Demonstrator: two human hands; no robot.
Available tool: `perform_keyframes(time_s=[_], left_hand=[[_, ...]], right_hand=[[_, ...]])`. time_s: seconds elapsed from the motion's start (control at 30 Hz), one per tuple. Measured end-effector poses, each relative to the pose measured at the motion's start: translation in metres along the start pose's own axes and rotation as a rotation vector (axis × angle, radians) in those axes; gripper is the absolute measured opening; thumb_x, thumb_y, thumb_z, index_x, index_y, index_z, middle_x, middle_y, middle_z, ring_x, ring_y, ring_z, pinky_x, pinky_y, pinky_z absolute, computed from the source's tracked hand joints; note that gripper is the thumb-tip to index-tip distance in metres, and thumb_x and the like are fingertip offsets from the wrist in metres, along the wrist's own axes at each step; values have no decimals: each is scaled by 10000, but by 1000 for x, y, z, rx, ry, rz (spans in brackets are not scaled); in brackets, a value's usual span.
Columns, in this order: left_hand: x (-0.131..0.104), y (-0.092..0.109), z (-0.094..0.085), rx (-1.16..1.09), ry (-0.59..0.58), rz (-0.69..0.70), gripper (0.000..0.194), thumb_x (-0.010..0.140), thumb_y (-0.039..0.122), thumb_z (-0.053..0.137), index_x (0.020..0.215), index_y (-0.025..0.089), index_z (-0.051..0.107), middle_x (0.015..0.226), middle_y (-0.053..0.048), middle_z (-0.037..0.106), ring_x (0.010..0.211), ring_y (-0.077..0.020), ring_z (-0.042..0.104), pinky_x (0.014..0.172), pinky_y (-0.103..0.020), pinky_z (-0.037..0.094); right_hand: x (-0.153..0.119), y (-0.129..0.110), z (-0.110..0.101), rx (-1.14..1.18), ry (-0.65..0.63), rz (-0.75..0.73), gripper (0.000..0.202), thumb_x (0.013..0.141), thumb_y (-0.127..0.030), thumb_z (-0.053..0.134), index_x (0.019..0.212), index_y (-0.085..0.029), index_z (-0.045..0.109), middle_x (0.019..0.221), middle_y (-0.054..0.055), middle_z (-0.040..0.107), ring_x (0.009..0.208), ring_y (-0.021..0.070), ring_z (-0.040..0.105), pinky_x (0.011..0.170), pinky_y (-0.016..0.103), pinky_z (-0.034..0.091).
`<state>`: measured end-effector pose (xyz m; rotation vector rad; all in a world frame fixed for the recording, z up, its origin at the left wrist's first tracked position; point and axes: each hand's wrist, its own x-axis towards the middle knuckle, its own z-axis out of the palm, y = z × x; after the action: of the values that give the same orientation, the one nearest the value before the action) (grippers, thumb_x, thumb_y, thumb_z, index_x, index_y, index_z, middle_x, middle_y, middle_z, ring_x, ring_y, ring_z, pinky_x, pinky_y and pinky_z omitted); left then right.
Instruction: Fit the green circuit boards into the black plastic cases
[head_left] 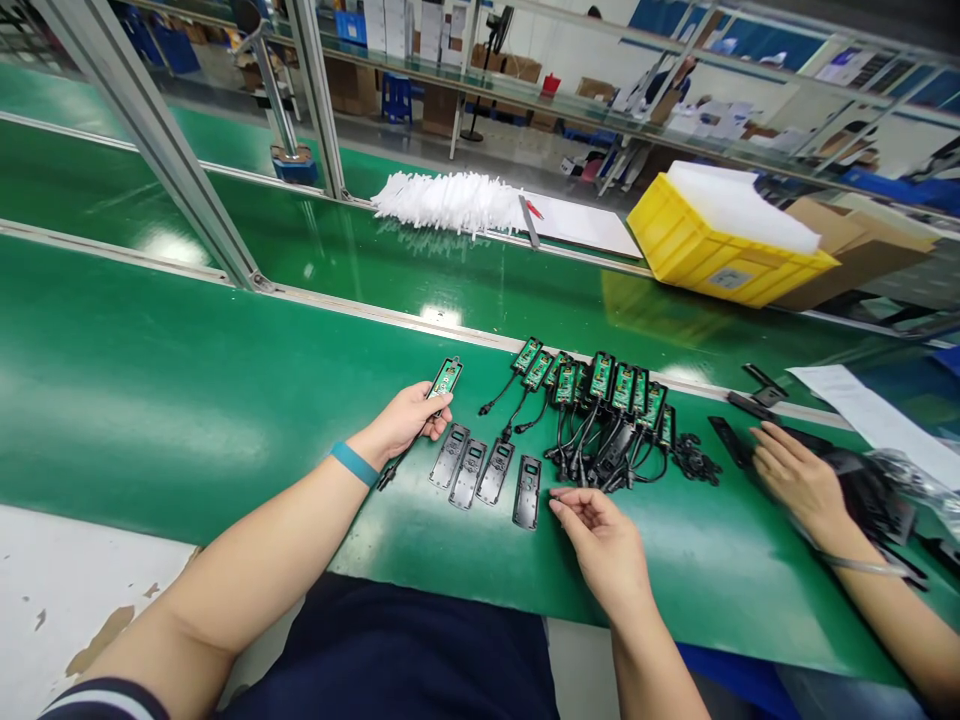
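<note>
My left hand (415,415) is closed around a black housing with a green circuit board (445,378) facing up; its short black cable hangs below the hand. Just beneath lie several black cover plates (466,472) with small window cut-outs, side by side on the green table (225,420). The rightmost cover plate (527,493) is nearest to my right hand (596,535). That hand's thumb and forefinger are pinched together over the table, and whatever is between them is too small to make out.
Several cabled circuit-board housings (601,378) lie bunched beyond the covers, beside a pile of small black rings (696,458). A co-worker's hand (799,475) reaches over black parts at the right. White strips (454,203) and a yellow crate (731,240) sit farther back.
</note>
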<state>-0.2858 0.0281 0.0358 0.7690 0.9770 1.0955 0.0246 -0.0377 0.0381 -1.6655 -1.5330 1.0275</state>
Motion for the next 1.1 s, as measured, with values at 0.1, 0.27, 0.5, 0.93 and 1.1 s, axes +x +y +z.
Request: perform_keyframes(time_s=[0.1,0.27,0.5,0.93,1.1], left_hand=[[0,-1,-1,-8,6,-4,306,794,389,691,864,155,508,683,-19,619,476,-80,538,418,-193,420],[-1,2,0,-8,11,-5,307,791,389,695,850,156,503,678,-22,623,470,-82,537,419,-197,419],[-1,5,3,7,28,-21,310,788,385,698,831,161,488,654,-9,602,458,-79,531,406,-190,410],[0,3,1,6,13,-11,308,801,389,685,836,164,478,659,-5,596,467,-78,534,409,-187,414],[0,4,2,20,12,-9,306,807,388,678,828,163,471,662,-4,596,467,-79,533,403,-188,418]], right_hand=[[2,-6,1,-51,61,-43,264,770,-445,676,831,-195,617,924,71,666,766,182,607,709,314,485],[7,-12,6,-70,64,-91,322,802,-457,637,1005,-208,666,890,61,675,801,195,616,755,337,493],[16,-14,13,-162,-6,-66,287,783,-443,627,920,-200,696,840,60,707,720,203,636,697,339,500],[28,-13,20,-469,-34,-343,231,842,-370,531,849,-216,704,822,55,674,803,212,627,776,345,484],[27,-13,20,-511,2,-353,223,853,-352,528,881,-199,687,860,58,673,799,202,627,769,334,487]])
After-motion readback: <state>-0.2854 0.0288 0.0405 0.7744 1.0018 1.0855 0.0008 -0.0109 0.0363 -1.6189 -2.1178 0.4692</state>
